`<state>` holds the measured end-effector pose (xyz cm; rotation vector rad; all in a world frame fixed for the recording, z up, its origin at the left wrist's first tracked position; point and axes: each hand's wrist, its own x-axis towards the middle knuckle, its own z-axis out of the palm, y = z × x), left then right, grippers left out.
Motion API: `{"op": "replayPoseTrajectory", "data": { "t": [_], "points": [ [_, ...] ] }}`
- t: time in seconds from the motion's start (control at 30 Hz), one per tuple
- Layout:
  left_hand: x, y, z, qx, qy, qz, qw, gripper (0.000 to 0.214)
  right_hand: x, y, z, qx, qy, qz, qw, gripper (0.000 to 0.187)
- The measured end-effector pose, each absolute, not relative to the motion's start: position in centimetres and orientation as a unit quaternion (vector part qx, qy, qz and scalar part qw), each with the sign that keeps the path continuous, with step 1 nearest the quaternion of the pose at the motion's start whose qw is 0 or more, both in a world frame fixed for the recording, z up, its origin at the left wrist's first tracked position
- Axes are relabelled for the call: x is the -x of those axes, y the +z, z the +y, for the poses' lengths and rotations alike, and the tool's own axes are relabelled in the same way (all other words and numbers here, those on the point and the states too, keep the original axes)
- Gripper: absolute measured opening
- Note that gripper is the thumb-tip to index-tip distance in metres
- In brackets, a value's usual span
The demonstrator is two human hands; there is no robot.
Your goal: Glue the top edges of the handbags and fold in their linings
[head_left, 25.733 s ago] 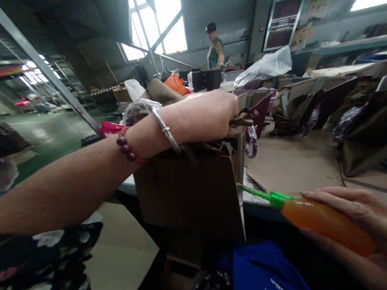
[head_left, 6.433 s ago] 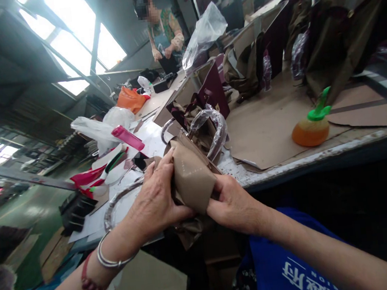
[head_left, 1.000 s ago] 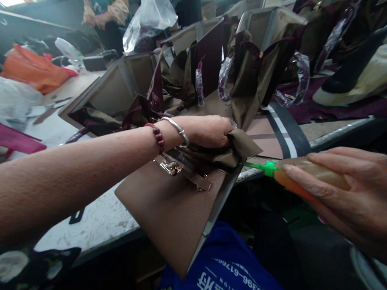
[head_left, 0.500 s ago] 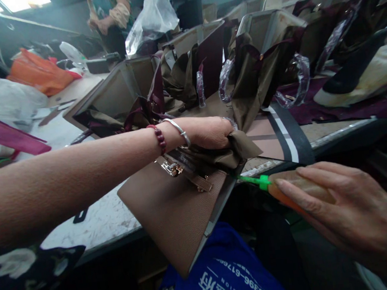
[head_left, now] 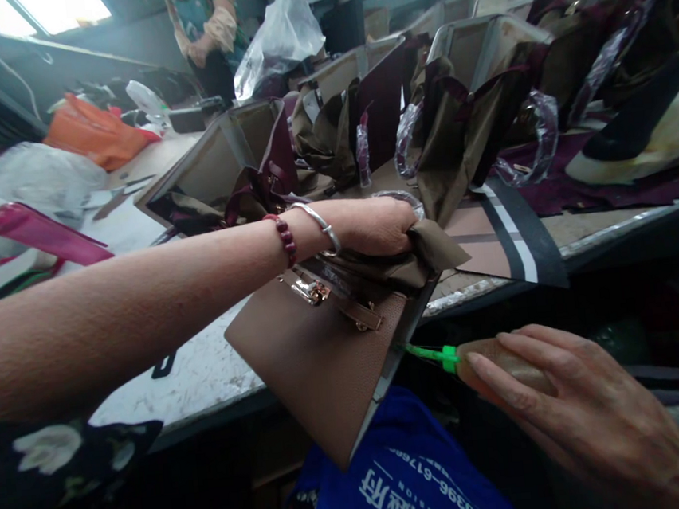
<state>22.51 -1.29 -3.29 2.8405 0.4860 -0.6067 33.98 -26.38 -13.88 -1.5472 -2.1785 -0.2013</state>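
A taupe handbag (head_left: 318, 352) with gold-coloured clasps lies tilted over the table's front edge, its side edge facing right. My left hand (head_left: 382, 226) is closed on the bag's dark olive lining (head_left: 394, 269) near the top corner; its fingertips are partly hidden in the folds. In my right hand (head_left: 574, 392) is a squeeze glue bottle (head_left: 503, 363) with amber contents and a bright green nozzle. The nozzle tip meets the grey side edge of the bag, about midway along it. A clear-wrapped handle (head_left: 399, 195) shows just behind my left hand.
Several unfinished bags with olive linings, one of them a dark bag (head_left: 464, 114), stand along the table behind. An orange bag (head_left: 96, 134) and a pink strip (head_left: 42, 227) lie left. A blue apron (head_left: 414, 471) covers my lap. Another person (head_left: 203, 27) stands at the back.
My right hand has brought the bottle's nozzle down and left along the bag's side edge. My left hand keeps its hold on the lining; the whole view has shifted slightly.
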Motion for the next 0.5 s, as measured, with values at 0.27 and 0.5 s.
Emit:
{"op": "replayPoseTrajectory", "data": {
  "t": [0.27,0.5],
  "points": [
    [-21.6,-2.8,-1.5,-0.968,-0.176,0.156,0.085,0.022,-33.1,-14.2,-27.0,0.56,-0.089,-0.796,0.211,0.041],
    [-20.5,-1.9,-2.4,-0.977,-0.149,0.147,0.03,0.023,-31.5,-13.7,-27.2,0.558,-0.116,-0.795,0.205,0.03]
  ]
}}
